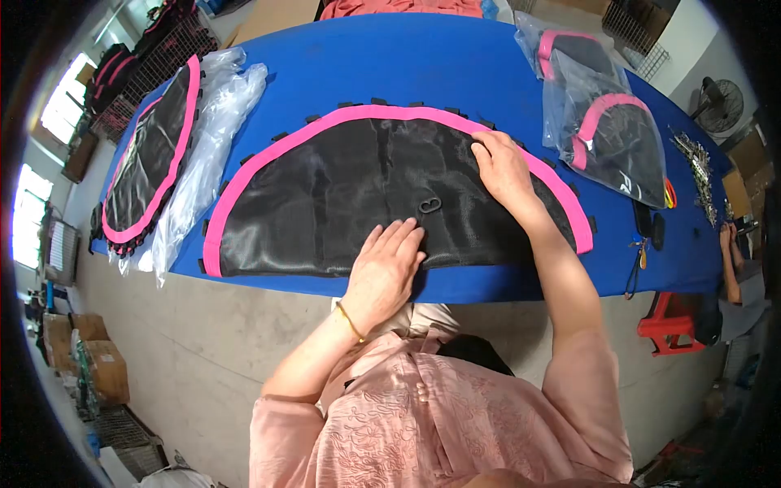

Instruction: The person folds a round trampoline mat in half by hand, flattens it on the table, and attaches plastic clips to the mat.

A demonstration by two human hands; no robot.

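A half-round piece of black mesh fabric (342, 187) with a pink border band lies flat before me on the blue-covered table. Small black tabs stick out along its curved edge. My left hand (387, 264) rests on the mesh near its straight front edge, fingers stretched out. At the upper right, my right hand (503, 171) lies on the fabric, with its fingertips by the pink band; its fingers are extended. A small black curled loop (429, 205) sits on the mesh between my hands.
A similar pink-edged black piece (154, 154) lies at left beside clear plastic bags (213, 134). Bagged pieces (622, 146) are at right, near metal parts (697, 175) and keys (642, 254). The blue table (325, 61) curves around. Another person's arm (730, 264) shows far right, near a red stool (671, 325).
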